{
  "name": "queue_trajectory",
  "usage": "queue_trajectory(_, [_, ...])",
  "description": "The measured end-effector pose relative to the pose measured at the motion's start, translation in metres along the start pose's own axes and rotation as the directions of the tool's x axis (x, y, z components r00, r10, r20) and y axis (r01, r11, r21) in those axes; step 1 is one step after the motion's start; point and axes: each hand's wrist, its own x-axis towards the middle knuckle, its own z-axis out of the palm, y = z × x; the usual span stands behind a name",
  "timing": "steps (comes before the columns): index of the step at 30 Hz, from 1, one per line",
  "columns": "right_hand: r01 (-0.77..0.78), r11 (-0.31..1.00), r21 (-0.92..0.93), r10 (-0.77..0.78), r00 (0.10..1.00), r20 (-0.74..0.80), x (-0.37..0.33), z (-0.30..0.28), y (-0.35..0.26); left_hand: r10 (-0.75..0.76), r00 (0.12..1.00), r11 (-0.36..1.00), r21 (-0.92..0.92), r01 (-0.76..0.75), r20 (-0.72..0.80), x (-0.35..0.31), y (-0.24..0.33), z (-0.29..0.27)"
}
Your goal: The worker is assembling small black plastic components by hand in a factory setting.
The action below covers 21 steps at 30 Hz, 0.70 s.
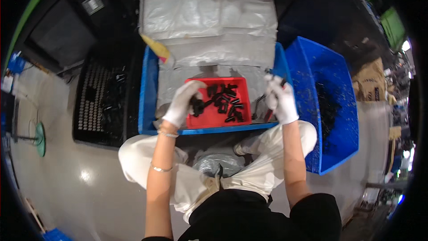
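While left hand (183, 101) clamps fingers on black parts (197, 107) at red tray (206, 118) edge, slack grip could spill some outside | right hand (281, 99): fingers curled, cannot tell hold

Bins (344, 138) of black parts (328, 107) show a factory workshop.

Dark printing (369, 81) on brown sack (368, 90), pale label (92, 4) on black panel (91, 24), too small to read

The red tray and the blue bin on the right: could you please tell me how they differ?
The red tray is shallow; the blue bin is deep. The tray is smaller than the bin. The tray lies straight ahead, while the bin stands to the right. Both hold black pieces.
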Motion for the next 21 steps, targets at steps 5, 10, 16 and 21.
queue_trajectory(5, [0.283,0.623,-0.729,-0.687,0.644,-0.337,0.064,-0.157,-0.079,-0.155,0.951,0.707,-0.702,-0.083,-0.269,-0.007,0.005,0.012])
queue_trajectory(10, [-0.192,0.545,-0.816,-0.676,0.476,-0.563,0.072,-0.239,-0.085,0.048,0.988,0.672,-0.727,-0.141,-0.146,0.007,-0.008,0.018])
queue_trajectory(16, [0.360,0.668,-0.651,-0.399,0.912,0.096,0.008,-0.018,-0.028,0.229,0.937,0.833,-0.445,-0.328,-0.263,-0.010,0.010,0.025])
queue_trajectory(21, [0.069,0.898,-0.435,0.107,0.924,0.367,-0.035,0.107,-0.016,0.278,0.922,0.823,-0.428,-0.373,-0.269,-0.023,0.026,0.037])
